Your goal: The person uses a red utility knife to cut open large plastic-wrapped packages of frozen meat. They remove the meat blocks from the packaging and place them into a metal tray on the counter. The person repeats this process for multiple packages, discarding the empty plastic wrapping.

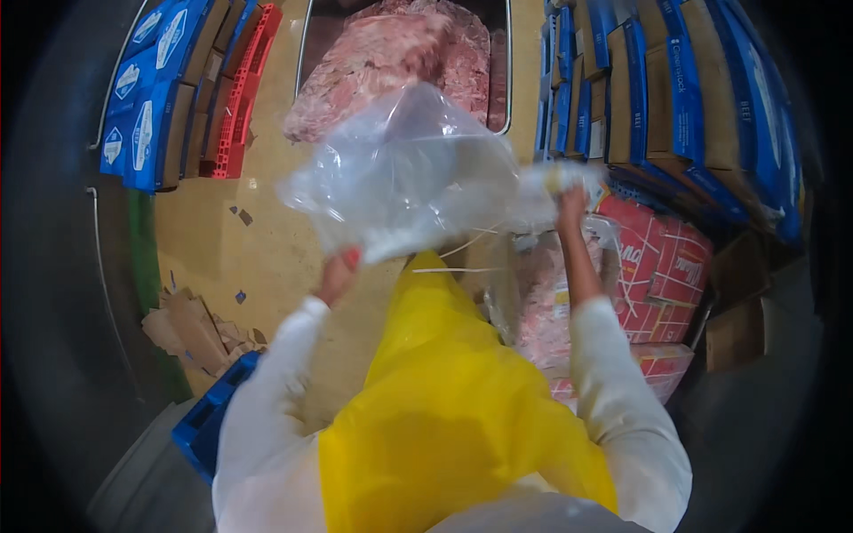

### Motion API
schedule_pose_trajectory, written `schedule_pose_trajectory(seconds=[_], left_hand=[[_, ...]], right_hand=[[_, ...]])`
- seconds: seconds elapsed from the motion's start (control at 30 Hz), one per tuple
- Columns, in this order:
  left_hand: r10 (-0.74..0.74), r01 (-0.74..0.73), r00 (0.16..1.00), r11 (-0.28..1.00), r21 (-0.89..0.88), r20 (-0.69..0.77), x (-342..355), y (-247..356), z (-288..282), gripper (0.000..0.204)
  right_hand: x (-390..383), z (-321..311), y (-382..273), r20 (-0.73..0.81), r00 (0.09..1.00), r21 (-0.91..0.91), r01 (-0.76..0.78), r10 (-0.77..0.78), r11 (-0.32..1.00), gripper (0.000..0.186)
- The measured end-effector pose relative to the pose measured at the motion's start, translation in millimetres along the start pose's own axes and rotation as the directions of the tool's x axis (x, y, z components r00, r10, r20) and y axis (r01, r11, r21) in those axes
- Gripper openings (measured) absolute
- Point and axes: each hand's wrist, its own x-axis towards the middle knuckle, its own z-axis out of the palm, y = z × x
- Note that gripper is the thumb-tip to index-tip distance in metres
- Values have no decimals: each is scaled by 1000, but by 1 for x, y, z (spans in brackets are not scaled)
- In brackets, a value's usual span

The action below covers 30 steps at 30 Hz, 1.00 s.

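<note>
A large clear plastic bag [400, 178] is stretched between my hands. My left hand [338, 275] is closed on its lower left part, and my right hand [573, 202] grips its crumpled right end, where a yellowish patch shows. Beyond the bag, blocks of pink frozen meat [373, 62] lie in a metal bin [506, 71]. Below my right hand another pink meat block [542, 311] in clear plastic rests beside red printed cartons [662, 280]. My yellow apron [444, 382] fills the lower middle, with thin white strips above it.
Blue cartons [151, 107] are stacked by a red pallet [244, 107] at left; taller stacks of blue cartons [675, 107] line the right. Torn cardboard [191, 329] lies on the yellowish floor [231, 249] near a blue plastic pallet [213, 413]. Brown cardboard [733, 329] sits at far right.
</note>
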Motion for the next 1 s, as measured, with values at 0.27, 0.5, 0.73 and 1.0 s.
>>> schedule_pose_trajectory(seconds=[0.27, 0.5, 0.73, 1.0], left_hand=[[700, -709, 687, 705, -33, 198, -73, 294, 66, 19], [831, -697, 379, 545, -465, 407, -194, 479, 210, 22], [779, -919, -353, -186, -347, 517, -357, 521, 283, 51], [479, -899, 333, 422, 120, 812, -315, 466, 337, 35]], right_hand=[[-252, -157, 108, 161, 982, 376, -151, 96, 914, 21], [-287, -174, 31, 157, 970, 271, -225, 187, 936, 47], [-460, -195, 205, -272, 707, 777, -238, 652, 583, 44], [-741, -443, 395, -976, -93, 184, -834, 195, 520, 75]])
